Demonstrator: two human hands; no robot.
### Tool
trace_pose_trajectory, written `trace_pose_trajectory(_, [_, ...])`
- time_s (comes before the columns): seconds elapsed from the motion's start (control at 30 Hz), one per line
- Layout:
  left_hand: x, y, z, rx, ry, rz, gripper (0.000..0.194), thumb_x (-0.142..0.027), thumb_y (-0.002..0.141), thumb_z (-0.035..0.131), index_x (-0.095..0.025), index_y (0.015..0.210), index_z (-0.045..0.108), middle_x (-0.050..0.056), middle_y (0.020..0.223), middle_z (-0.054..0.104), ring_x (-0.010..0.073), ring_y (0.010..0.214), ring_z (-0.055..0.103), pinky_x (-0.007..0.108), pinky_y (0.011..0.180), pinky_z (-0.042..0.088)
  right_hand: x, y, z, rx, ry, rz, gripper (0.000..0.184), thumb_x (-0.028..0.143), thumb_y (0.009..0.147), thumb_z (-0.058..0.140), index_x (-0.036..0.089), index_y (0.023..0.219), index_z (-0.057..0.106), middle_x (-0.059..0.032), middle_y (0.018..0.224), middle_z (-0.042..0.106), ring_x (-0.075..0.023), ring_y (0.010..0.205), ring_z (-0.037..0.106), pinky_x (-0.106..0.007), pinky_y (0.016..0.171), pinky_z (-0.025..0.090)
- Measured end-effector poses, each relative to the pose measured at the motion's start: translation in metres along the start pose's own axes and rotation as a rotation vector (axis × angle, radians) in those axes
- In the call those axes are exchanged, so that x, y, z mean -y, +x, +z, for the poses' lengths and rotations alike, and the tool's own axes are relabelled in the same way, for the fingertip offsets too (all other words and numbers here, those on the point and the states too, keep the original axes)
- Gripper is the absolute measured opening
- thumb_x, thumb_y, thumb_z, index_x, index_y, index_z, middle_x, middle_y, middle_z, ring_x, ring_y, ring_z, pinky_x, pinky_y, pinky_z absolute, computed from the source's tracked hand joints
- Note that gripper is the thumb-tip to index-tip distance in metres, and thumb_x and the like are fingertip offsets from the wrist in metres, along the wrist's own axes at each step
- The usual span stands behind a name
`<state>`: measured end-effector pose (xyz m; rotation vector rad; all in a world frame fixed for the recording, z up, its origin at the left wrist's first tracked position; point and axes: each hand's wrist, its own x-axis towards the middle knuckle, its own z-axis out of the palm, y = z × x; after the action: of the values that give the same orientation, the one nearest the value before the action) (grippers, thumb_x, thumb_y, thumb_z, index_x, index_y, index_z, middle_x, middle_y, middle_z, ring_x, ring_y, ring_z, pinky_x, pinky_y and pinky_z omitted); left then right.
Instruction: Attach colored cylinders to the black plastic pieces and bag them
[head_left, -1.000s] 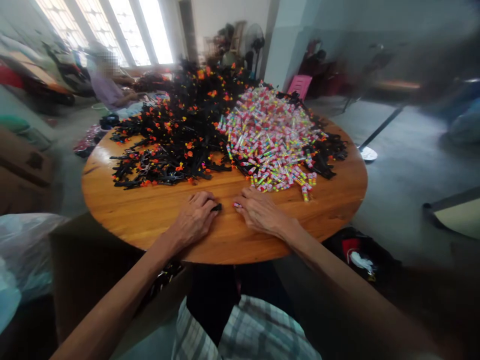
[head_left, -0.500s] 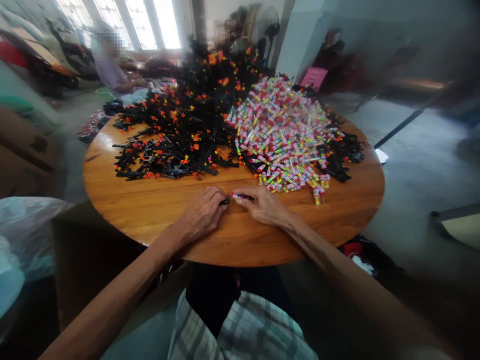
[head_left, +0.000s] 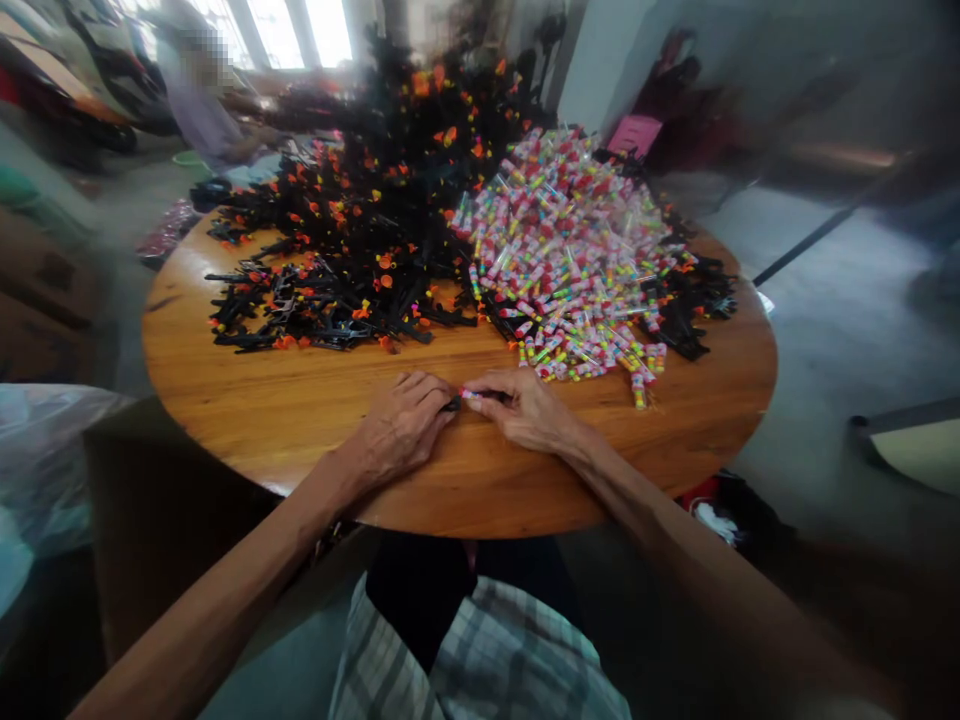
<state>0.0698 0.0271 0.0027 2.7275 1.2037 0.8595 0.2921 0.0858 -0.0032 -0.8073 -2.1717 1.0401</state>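
My left hand (head_left: 406, 420) rests at the near part of the round wooden table, its fingers closed round a small black plastic toy gun (head_left: 453, 404). Most of that piece is hidden under the fingers. Facing it, my right hand (head_left: 529, 408) pinches a small candy tube (head_left: 471, 394) with a pink and white wrapper between thumb and forefinger. The tube's red end meets, or nearly meets, the end of the black piece; I cannot tell whether they are joined. Just beyond my right hand lies a heap of similar candy tubes (head_left: 570, 250).
A large pile of black toy guns with orange and yellow parts (head_left: 337, 240) covers the table's far left and middle. The wooden table (head_left: 247, 400) has a rounded near edge. Another person (head_left: 199, 110) sits beyond it at the left. A pink stool (head_left: 634, 135) stands behind.
My hands have come slightly closer together, narrowing the gap between the candy tube and the black piece. The camera view has shifted a little. The piles look the same.
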Motion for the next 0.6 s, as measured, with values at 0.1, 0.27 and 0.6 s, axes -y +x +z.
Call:
trace_pose_trajectory(0.1, [0.001,0.0,0.001,0.013,-0.035,0.012,0.017,-0.018,0.102,0.047,-0.015,0.107,0.063,0.013,0.107,0.07,0.0252,0.104,0.063,0.046,0.092,0.054,0.0,0.0,-0.001,0.002,0.011,0.002,0.022,0.025,0.092,0.062,0.018,0.104,0.079,-0.0072,0.101,0.079,-0.0217,0.089,0.071,-0.032,0.077,0.053])
trace_pose_trajectory(0.27, [0.003,0.0,-0.001,0.041,-0.05,0.062,0.019,-0.015,0.102,0.045,-0.014,0.104,0.064,0.013,0.106,0.07,0.0245,0.106,0.064,0.047,0.096,0.055,0.004,-0.001,-0.003,0.055,-0.011,-0.029,0.022,0.024,0.094,0.06,0.019,0.101,0.08,-0.0064,0.093,0.077,-0.0199,0.081,0.069,-0.03,0.07,0.051])
trace_pose_trajectory(0.6, [0.025,-0.02,0.01,-0.003,-0.006,0.133,0.029,-0.014,0.1,0.046,-0.023,0.122,0.063,0.008,0.121,0.07,0.0251,0.118,0.064,0.046,0.105,0.054,0.022,-0.001,-0.011,0.15,-0.029,0.049,0.018,0.017,0.092,0.06,0.021,0.094,0.077,0.0004,0.096,0.078,-0.0147,0.081,0.066,-0.025,0.075,0.05])
